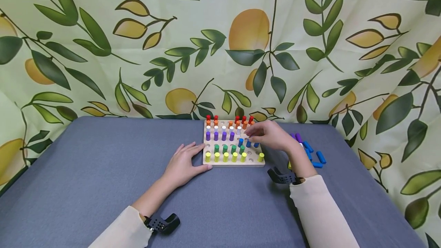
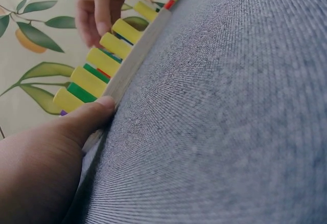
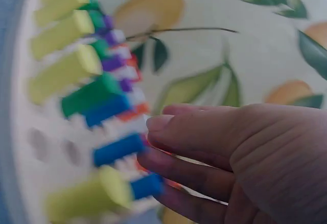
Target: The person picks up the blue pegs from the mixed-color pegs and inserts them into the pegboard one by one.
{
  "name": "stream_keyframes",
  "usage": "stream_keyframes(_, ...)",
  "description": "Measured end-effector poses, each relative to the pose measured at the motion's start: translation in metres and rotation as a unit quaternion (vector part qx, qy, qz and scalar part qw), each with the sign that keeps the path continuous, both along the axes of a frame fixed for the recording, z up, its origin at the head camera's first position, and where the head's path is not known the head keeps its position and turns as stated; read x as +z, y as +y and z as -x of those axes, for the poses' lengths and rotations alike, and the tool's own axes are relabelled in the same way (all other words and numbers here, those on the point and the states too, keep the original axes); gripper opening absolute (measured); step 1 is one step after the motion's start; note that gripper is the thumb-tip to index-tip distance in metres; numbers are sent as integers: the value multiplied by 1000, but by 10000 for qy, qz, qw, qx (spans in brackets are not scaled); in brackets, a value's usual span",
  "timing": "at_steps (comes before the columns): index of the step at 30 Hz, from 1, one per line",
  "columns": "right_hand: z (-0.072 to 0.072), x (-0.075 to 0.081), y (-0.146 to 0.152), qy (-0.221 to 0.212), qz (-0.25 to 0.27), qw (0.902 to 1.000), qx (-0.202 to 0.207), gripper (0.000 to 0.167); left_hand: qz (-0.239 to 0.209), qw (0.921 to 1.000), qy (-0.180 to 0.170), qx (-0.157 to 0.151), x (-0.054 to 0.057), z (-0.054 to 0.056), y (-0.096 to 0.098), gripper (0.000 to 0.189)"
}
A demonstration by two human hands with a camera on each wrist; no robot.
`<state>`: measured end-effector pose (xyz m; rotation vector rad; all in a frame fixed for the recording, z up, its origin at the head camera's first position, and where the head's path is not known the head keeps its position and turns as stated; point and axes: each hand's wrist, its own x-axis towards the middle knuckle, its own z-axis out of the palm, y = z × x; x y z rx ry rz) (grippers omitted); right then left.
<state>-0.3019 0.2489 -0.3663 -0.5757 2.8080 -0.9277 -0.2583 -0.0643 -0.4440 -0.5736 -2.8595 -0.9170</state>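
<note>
A light wooden pegboard [image 1: 234,165] stands on the table with rows of coloured pegs: yellow pegs [image 1: 225,157] in front, then green pegs [image 1: 225,149], blue, purple, white, orange and red behind. My left hand [image 1: 183,165] rests against the board's left side, its thumb on the front edge near the corner. Over the board's right part is my right hand [image 1: 270,135], fingertips close together above the blue pegs [image 3: 120,150], near the purple and white rows. Whether a peg sits between those fingertips is hidden and blurred. Several holes show in the front rows.
Loose pegs [image 1: 321,157], several of them blue, with purple, white and yellow ones too, lie right of the board, partly behind my right forearm. A grey-blue cloth [image 1: 103,171] covers the table. A leaf-and-fruit patterned curtain [image 1: 206,68] hangs behind it.
</note>
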Motion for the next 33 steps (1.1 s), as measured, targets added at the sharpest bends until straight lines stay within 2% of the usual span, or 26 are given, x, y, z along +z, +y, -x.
stream_keyframes(6, -8, 15, 34, 344, 243, 9975, -570, 28, -11, 10000, -26, 33, 1, -1, -1, 77)
stream_keyframes(10, -15, 23, 52, 574, 216, 9933, -978, 30, -28, 10000, -51, 23, 1, -2, -1, 77)
stream_keyframes(14, -23, 26, 63, 664, 129, 9884, -1358, 35, -30, 10000, -65, 21, 2, -1, 0, 77)
stream_keyframes(17, -29, 25, 72, 656, 8, 9871, -1458, 37, -44, 10000, -77, 33, 1, 0, 0, 76)
stream_keyframes(22, -42, 14, 95, 690, -129, 9852, -1566, 44, -50, 10000, -75, 2, 1, 0, 1, 77)
stream_keyframes(26, -49, -4, 110, 831, -32, 9815, -1726, 53, -40, 10000, -82, 27, 1, 0, 0, 77)
stream_keyframes(33, -60, -34, 136, 1318, 537, 9634, -2272, 48, -13, 10000, -66, 26, 0, -1, 0, 77)
